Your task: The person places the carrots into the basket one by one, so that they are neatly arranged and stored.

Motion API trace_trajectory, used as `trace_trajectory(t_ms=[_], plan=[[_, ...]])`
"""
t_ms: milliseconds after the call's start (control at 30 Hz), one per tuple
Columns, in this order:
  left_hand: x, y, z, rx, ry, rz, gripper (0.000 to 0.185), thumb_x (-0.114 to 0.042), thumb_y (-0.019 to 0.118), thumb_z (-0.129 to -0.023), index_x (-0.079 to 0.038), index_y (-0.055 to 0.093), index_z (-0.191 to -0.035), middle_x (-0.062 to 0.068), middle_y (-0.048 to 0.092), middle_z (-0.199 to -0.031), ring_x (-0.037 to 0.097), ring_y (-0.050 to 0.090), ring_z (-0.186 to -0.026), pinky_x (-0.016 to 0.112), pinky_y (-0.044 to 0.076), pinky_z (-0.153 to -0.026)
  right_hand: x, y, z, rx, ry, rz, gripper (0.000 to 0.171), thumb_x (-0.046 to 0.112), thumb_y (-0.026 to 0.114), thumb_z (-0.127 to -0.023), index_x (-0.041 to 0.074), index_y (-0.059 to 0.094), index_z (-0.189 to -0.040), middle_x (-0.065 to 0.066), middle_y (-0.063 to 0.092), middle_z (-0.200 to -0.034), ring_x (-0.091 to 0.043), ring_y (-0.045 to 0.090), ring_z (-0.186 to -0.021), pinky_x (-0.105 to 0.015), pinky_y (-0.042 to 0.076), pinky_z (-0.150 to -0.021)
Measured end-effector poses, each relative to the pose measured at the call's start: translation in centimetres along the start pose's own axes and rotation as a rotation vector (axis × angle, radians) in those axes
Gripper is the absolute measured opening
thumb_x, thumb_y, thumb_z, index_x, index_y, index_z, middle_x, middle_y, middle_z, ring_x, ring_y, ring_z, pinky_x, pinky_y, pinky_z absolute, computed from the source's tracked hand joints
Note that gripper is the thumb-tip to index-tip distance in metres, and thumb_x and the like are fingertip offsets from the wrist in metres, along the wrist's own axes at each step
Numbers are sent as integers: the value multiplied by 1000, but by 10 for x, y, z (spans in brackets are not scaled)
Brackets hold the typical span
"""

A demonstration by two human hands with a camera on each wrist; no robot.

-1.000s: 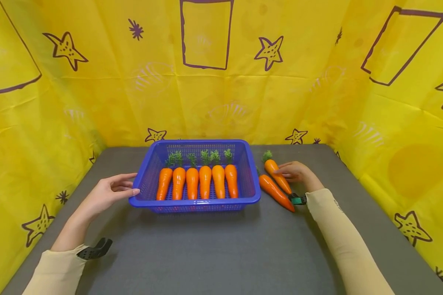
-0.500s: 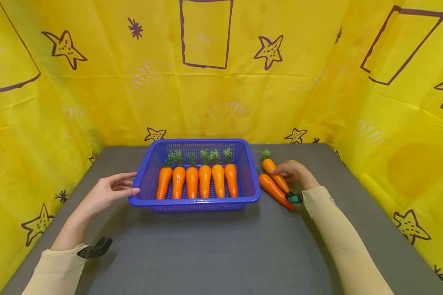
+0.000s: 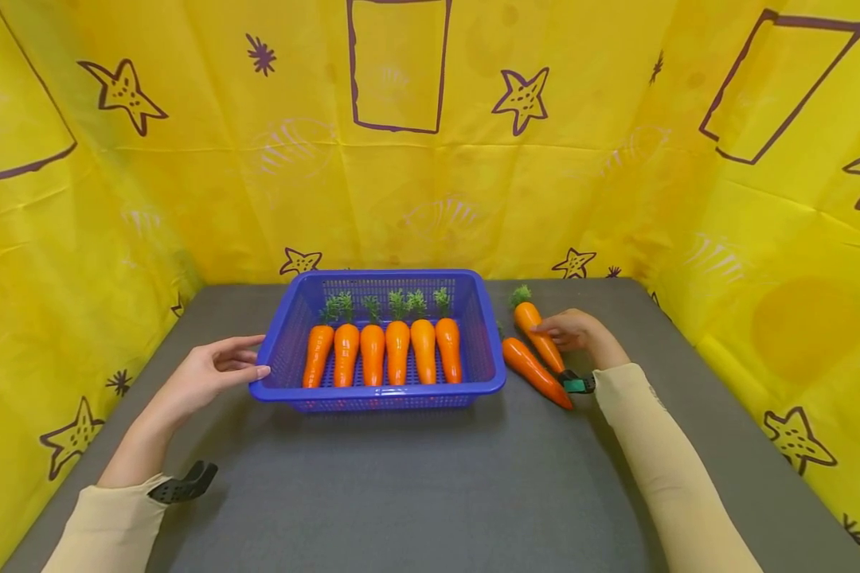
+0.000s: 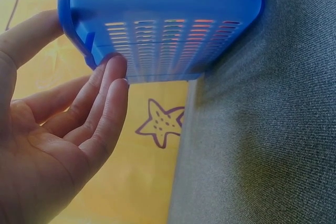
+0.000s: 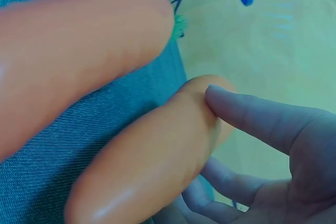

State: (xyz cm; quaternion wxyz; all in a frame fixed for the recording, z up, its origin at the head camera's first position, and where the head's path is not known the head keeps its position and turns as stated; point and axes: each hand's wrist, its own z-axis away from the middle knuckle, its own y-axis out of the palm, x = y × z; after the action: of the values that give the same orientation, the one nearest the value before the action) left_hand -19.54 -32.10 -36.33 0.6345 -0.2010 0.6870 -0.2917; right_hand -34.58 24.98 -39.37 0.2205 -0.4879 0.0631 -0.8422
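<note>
A blue plastic basket (image 3: 387, 392) stands on the table, a row of several orange carrots (image 3: 373, 354) lying side by side in it with green tops toward the back. At its left end my left hand (image 3: 211, 372) holds the rim, thumb over the edge and fingers against the outer wall (image 4: 157, 40). Right of the basket, my right hand (image 3: 579, 333) pinches a carrot (image 3: 533, 325) between thumb and fingers; in the right wrist view, the thumb lies across that carrot (image 5: 152, 156). Beside it another carrot (image 3: 533, 372) lies slanted, its top partly hidden by the basket.
A dark grey table (image 3: 401, 493) extends in front of the basket. Yellow cloth (image 3: 430, 199) with starfish drawings hangs behind and on both sides. Black mounts (image 3: 185, 483) are strapped at both wrists.
The pinched carrot shifts slightly left, then back right and a little farther away, moving with my right hand. My left hand and the basket stay in place.
</note>
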Motion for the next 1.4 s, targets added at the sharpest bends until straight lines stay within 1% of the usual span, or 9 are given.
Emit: trace_trajectory(t_ms=[67,167,267,400,567,667,800,1100,1400], plan=[[0,0,0,-3,6,3,61,-34,68,-87,-6,48,-138,21,62,-118,-2,62,-89,16,50,-75,2,-2,3,11,-8,-15,43,21,69,-86,-1,46,-115,6,57,-80,-6,57,-70,-25,52,-73],[0,0,0,-6,11,2,62,-33,69,-87,-5,48,-138,22,63,-117,-3,62,-89,16,50,-75,4,-5,7,23,-31,-32,60,21,68,-86,-8,40,-131,7,60,-83,-6,61,-73,-26,53,-75],[0,0,0,-5,10,2,62,-34,69,-87,-5,47,-138,21,63,-118,-3,62,-89,15,50,-75,6,-8,12,46,-68,-55,68,19,65,-89,-11,33,-140,7,62,-82,-5,62,-73,-26,54,-75],[0,0,0,1,7,5,62,-34,68,-87,-6,47,-138,22,62,-119,-3,61,-89,16,50,-75,11,-10,21,56,-107,-81,68,18,62,-91,-9,29,-144,7,63,-82,-4,62,-73,-25,54,-75],[0,0,1,2,8,11,62,-33,68,-87,-5,47,-138,22,62,-119,-3,61,-89,16,50,-75,18,-11,33,50,-136,-34,72,22,64,-90,-8,27,-145,2,62,-95,-7,63,-79,-29,53,-83],[0,0,1,4,7,14,62,-33,68,-87,-5,47,-138,22,62,-119,-2,62,-90,16,50,-75,23,-13,39,61,-149,2,79,27,65,-89,-8,23,-146,-1,60,-104,-9,63,-85,-33,52,-88],[0,-1,1,8,-1,12,62,-34,67,-88,-6,47,-138,22,62,-119,0,62,-90,16,50,-75,27,-18,40,104,-179,1,91,32,71,-85,-10,18,-146,-5,63,-108,-14,66,-89,-37,52,-89],[1,0,-1,9,-42,-17,63,-38,66,-88,-7,46,-139,19,62,-118,22,64,-99,27,54,-80,53,-3,63,85,-200,11,76,28,64,-91,-6,25,-146,1,64,-99,-10,65,-85,-38,50,-93],[0,0,-1,10,-38,-22,65,-41,66,-87,-7,46,-139,19,62,-117,23,63,-99,27,53,-79,77,16,69,127,-257,41,72,24,62,-92,-9,26,-145,-3,63,-103,-8,65,-85,-37,51,-92]])
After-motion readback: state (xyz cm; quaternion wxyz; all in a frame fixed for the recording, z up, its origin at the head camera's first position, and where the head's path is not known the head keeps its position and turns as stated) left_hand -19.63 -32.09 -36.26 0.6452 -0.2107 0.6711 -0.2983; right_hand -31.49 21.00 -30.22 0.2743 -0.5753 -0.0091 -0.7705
